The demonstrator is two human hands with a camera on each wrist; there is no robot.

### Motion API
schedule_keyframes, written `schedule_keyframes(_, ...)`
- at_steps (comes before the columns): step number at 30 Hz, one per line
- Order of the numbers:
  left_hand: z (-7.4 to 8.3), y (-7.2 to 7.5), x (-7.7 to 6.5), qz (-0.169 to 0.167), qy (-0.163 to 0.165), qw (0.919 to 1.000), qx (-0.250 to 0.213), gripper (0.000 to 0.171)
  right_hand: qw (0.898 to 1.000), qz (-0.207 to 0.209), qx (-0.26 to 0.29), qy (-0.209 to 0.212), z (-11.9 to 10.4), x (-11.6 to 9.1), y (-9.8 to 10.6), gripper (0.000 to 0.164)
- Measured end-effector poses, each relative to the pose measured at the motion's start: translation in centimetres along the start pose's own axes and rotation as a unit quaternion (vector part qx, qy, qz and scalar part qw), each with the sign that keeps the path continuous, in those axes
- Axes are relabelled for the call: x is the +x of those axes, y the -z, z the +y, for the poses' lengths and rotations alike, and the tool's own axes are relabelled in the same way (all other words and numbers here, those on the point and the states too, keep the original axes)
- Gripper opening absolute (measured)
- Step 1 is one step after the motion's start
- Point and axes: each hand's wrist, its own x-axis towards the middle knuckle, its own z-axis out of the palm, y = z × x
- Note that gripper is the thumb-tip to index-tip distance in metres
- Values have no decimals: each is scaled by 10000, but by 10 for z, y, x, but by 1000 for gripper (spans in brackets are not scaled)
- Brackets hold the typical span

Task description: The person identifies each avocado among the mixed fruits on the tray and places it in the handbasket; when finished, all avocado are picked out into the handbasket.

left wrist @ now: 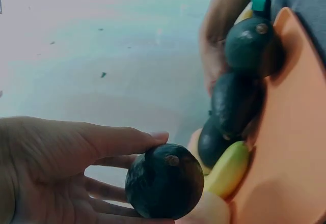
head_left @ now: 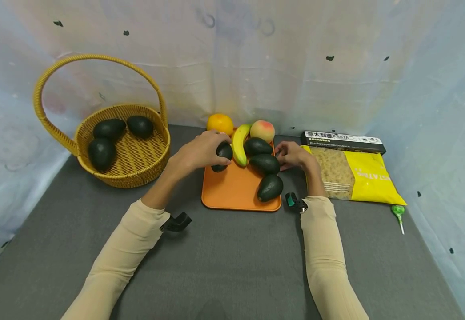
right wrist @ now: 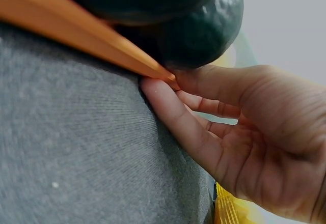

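My left hand [head_left: 201, 151] grips a dark green avocado [left wrist: 164, 182] between thumb and fingers, over the left side of the orange tray [head_left: 232, 191]. At the tray's right rim, my right hand [right wrist: 254, 127] pinches the edge between thumb and forefinger. Three more avocados lie along that side of the tray, the nearest one [head_left: 270, 187] at the front. A banana [head_left: 239, 146] lies beside them. Behind it are an orange [head_left: 220, 123] and a peach [head_left: 262, 130]; how they touch the tray is partly hidden.
At the left stands a wicker basket [head_left: 142, 171] with a tall handle, holding three avocados. To the right are a yellow pasta bag [head_left: 370, 178], a black pasta box [head_left: 342, 141] behind it, and a green lollipop [head_left: 398, 212]. Pale curtains hang behind the grey table.
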Motion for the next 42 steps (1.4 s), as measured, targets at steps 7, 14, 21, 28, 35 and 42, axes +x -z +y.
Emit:
schedule_keyframes(7,-8,19,-10,274,-15,9996,-45,56,9999,138,-54,88,23,19,1,37)
schedule_keyframes(14,-17,43,-29,609,-110,9980,-110,57,9999,63,-63,122,17,12,1,37)
schedule_keyframes(21,-25,67,-54,846,93,9963,-137,55,9999,-13,-97,34,6,5,1,36)
schedule_keyframes(28,-36,85,-74,928,415,9947,-164,59,9997,117,-145,135,22,15,1,37)
schedule_keyframes(35,-50,97,-92,1059,619,9923,-180,62,9996,117,-115,216,22,16,0,35)
schedule_keyframes(42,-62,105,-107,1320,734,9883,-211,60,9995,121,-215,184,22,16,2,36)
